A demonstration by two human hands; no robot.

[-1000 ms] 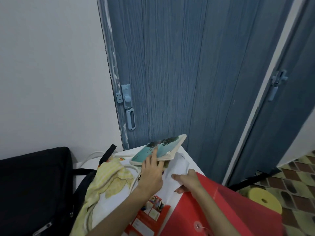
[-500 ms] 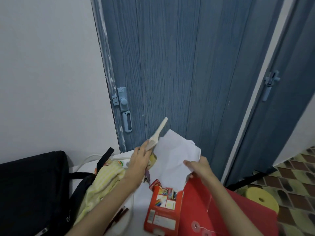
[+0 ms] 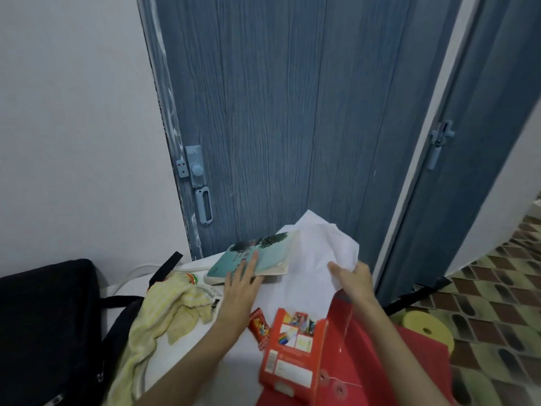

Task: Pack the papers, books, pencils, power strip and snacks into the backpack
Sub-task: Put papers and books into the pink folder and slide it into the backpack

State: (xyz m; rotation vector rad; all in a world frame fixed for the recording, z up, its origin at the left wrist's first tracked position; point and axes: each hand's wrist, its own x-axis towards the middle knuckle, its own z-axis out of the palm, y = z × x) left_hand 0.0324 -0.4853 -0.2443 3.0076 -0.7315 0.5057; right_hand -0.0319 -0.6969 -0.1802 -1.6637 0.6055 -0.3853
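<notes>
the black backpack (image 3: 44,332) waits well left of the teal book (image 3: 254,254). the left hand (image 3: 241,284) lies on the book's cover with fingers straight, gripping nothing; better to pin it flat. right of the book, the right hand (image 3: 351,281) pinches the white papers (image 3: 316,259); slide them free slowly so they don't crease.

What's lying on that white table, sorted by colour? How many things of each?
Red: 2, a glossy red plastic folder and a red cardboard pencil box.
Teal: 1, a teal-covered paperback book.
White: 1, a bunch of white paper sheets.
Yellow: 1, a crumpled pale yellow cloth.
Black: 1, a black fabric backpack.
Total: 6.
</notes>
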